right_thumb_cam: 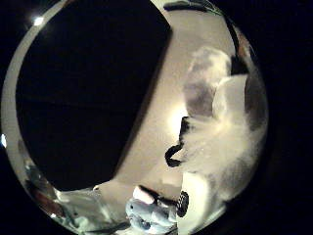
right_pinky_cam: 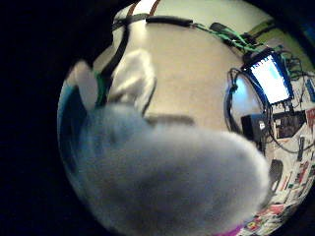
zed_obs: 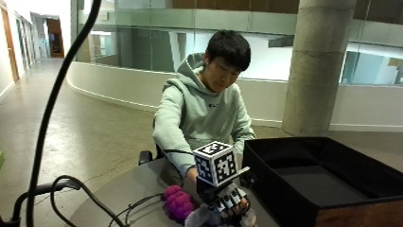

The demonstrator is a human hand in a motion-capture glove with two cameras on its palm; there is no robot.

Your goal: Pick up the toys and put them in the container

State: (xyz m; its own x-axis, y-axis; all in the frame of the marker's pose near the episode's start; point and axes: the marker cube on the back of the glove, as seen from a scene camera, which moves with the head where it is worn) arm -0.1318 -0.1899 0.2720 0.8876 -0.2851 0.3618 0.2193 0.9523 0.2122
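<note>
Right hand (zed_obs: 228, 201) fingers curl round, it seems, a grey plush toy (right_pinky_cam: 167, 182); beside the black container (zed_obs: 315, 184).

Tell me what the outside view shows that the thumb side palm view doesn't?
Only the outside view shows the person, the purple bumpy toy on the table and the gloved right hand seen from outside, low beside the container.

Only the thumb side palm view shows a fluffy white-and-grey plush toy close to the palm, and a small pale blue toy lying on the table.

Both show the black container and the table.
</note>
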